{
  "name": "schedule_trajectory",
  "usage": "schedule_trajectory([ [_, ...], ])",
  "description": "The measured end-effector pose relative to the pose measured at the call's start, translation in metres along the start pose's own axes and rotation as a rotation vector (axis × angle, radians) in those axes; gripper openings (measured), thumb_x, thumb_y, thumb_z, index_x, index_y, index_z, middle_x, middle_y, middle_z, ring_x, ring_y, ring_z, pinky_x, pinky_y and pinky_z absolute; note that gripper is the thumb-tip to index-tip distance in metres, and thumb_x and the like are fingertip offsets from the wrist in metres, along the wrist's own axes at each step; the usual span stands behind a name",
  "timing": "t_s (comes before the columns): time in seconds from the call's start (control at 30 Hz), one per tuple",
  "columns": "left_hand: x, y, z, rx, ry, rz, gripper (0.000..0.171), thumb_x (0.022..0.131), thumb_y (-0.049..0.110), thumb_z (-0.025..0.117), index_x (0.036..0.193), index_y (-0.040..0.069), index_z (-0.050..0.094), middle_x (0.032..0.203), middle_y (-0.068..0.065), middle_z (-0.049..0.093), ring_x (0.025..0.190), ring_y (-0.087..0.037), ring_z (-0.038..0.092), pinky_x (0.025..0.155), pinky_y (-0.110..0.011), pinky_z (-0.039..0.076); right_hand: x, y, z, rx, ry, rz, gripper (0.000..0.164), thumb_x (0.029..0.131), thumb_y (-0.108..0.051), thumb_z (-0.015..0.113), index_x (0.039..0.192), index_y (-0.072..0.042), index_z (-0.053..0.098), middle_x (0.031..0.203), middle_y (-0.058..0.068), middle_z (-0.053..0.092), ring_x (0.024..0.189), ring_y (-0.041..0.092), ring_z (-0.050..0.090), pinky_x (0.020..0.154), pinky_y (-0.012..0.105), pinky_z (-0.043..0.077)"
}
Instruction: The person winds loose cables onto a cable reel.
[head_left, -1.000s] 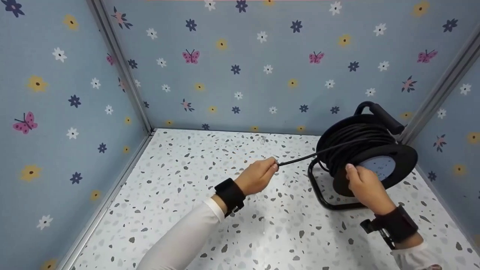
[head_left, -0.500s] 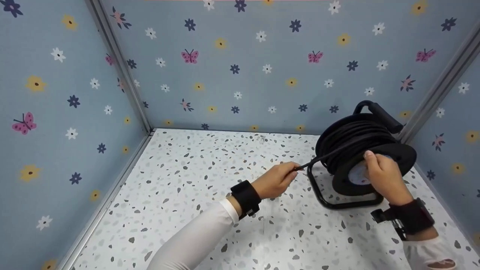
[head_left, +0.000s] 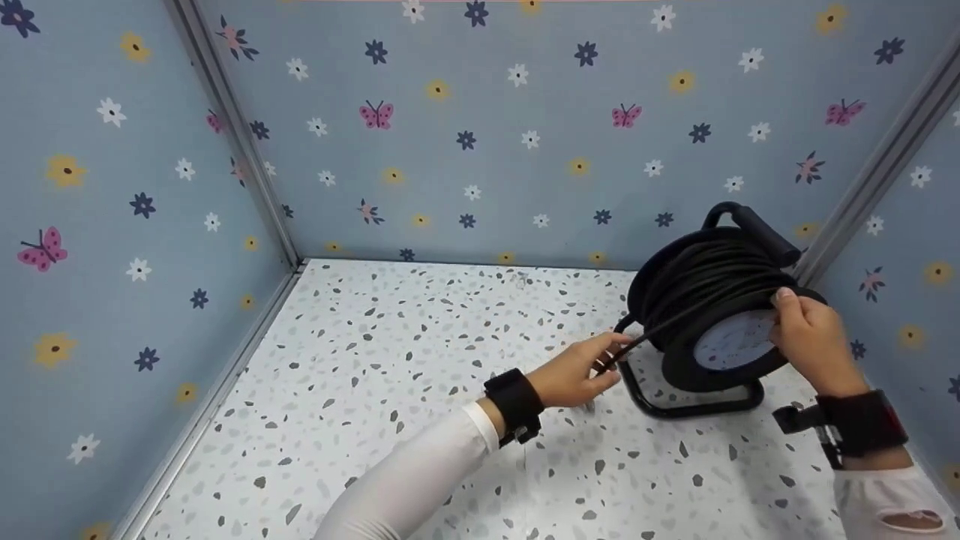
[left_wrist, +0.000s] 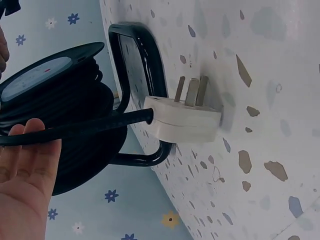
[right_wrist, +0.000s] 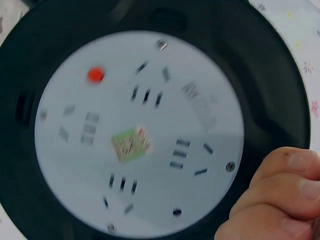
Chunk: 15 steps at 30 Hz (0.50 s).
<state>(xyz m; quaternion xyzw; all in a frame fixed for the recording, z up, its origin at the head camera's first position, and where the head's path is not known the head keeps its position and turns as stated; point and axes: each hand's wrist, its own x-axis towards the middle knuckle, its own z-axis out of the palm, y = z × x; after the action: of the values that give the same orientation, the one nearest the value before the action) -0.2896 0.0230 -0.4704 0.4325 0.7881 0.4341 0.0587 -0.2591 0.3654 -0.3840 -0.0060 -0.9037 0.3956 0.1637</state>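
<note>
A black cable reel (head_left: 731, 352) with a round pale socket face (right_wrist: 165, 105) stands on a tube frame. My right hand (head_left: 814, 337) grips the flange near its outer edge, fingers curled in the right wrist view. My left hand (head_left: 581, 371) is left of the reel, with the black cable (left_wrist: 100, 125) running across its extended fingers (left_wrist: 34, 142). From there the cable slopes up to the wound coils (head_left: 697, 277). At the cable's end, a white plug (left_wrist: 182, 122) with three flat metal pins shows close over the floor in the left wrist view.
A white speckled floor (head_left: 420, 322) lies under everything. Blue flowered panels rise behind (head_left: 480, 150) and on both sides, joined by metal corner posts (head_left: 240, 135). The reel's carrying handle (head_left: 765, 236) is close to the right corner.
My right hand has moved right and up along the turning flange. The left hand has moved right, towards the reel, and its fingers have loosened around the cable.
</note>
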Motion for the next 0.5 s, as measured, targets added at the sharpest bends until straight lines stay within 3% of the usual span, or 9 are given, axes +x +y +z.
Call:
schedule_trajectory([
  [0.17, -0.007, -0.005, -0.001, 0.077, -0.037, -0.033, 0.050, 0.110, 0.011, 0.062, 0.157, 0.002, 0.047, 0.144, -0.017, 0.064, 0.124, -0.027, 0.067, 0.106, -0.027, 0.055, 0.004, 0.013, -0.012, -0.010, -0.007, 0.025, 0.061, 0.118, -0.041, 0.031, 0.086, 0.002, 0.060, 0.057, -0.009, 0.054, 0.052, 0.009, 0.051, 0.056, 0.026, 0.042],
  [0.33, -0.020, -0.013, -0.012, 0.185, -0.055, -0.103, 0.048, 0.111, 0.024, 0.064, 0.154, 0.006, 0.052, 0.149, -0.014, 0.063, 0.134, -0.027, 0.063, 0.111, -0.031, 0.052, 0.007, 0.030, -0.018, -0.023, -0.008, 0.056, 0.058, 0.118, -0.040, 0.029, 0.090, 0.002, 0.059, 0.060, -0.009, 0.058, 0.053, 0.006, 0.057, 0.051, 0.025, 0.050],
  [0.5, -0.039, -0.024, -0.027, 0.435, -0.072, -0.262, 0.049, 0.109, 0.040, 0.066, 0.148, 0.012, 0.061, 0.144, -0.010, 0.064, 0.131, -0.026, 0.063, 0.111, -0.040, 0.054, 0.008, 0.048, -0.017, -0.101, 0.026, 0.043, 0.056, 0.117, -0.035, 0.029, 0.081, -0.003, 0.057, 0.062, -0.007, 0.058, 0.055, 0.005, 0.055, 0.055, 0.023, 0.046],
])
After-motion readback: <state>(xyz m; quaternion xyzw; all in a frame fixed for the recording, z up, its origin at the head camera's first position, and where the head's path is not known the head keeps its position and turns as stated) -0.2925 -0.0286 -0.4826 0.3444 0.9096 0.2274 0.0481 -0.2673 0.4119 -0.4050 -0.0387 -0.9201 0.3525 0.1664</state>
